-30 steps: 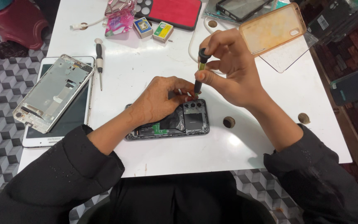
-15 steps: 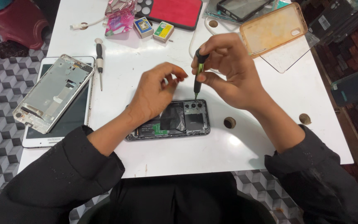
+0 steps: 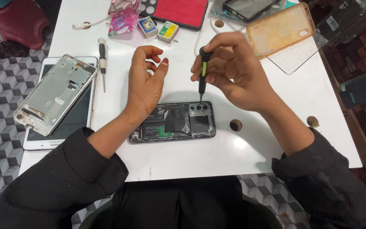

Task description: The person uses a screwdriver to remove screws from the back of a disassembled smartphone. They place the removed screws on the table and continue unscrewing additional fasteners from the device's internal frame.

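The left hand [image 3: 145, 82] and forearm cover the opened phone's [image 3: 178, 121] 9 o'clock end. The red case [image 3: 178, 10] at 12 o'clock is cut by the top edge. Screw detail under the screwdriver [image 3: 203, 72] tip is too small to resolve.

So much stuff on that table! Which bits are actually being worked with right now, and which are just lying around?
In use:
- opened phone
- small screwdriver, held upright in the right hand, tip at the phone's top edge
- left hand, lifted above the phone, holding nothing

Lying about:
- second screwdriver
- silver phone frame
- orange phone case
- red pad
- two small boxes
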